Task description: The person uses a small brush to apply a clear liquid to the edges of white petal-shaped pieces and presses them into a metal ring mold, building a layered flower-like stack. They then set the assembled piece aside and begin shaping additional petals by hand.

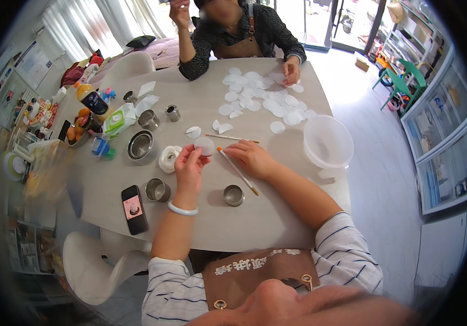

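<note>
Between its fingertips my left hand point(190, 165) holds a thin white translucent disc point(204, 146). A white layered rosette point(169, 159) lies just left of that hand. My right hand point(254, 159) rests on the table with its fingers near the orange tip of a brush point(238, 171); I see nothing held in it. Another thin brush point(232, 138) lies beyond the hands. Folded discs point(225, 128) lie past it, and many flat discs point(274, 106) are spread farther off. A round metal cutter point(233, 195) stands near me.
A clear plastic tub point(328, 141) stands at right. Metal cups or cutters point(157, 190), a phone point(135, 210), a wipes pack point(120, 119) and a juice bottle point(91, 100) are at left. Across the table point(274, 228), a person touches discs with one hand point(291, 71).
</note>
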Tool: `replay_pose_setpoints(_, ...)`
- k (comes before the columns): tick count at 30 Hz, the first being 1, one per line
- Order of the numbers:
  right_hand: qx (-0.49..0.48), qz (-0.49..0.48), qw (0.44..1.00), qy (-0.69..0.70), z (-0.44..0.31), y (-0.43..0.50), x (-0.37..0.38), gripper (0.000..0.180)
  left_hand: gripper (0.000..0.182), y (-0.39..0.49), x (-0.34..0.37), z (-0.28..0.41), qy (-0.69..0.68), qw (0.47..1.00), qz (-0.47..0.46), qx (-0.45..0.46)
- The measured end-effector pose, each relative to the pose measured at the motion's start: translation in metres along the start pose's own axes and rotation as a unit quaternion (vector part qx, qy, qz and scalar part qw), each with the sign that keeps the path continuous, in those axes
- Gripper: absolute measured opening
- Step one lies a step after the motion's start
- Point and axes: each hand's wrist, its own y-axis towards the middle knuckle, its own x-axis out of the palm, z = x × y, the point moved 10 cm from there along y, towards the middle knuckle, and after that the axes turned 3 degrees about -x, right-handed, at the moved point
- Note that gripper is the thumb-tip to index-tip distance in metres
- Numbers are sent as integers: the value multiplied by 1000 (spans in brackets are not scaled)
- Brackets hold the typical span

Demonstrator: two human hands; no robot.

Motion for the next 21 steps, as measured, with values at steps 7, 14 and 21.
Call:
replay_pose_setpoints(7,89,161,961,-209,26,14,-30,27,24,-8,-1,-23,-12,998,-5,-56)
replay_pose_setpoints(14,160,-10,960,-229,52,0,-8,13,23,-20,21,-32,18,994,-58,-91)
replay_pose_setpoints(21,159,-164,916,-331,46,-27,-6,20,27,-29,29,-19,32,994,-69,-77)
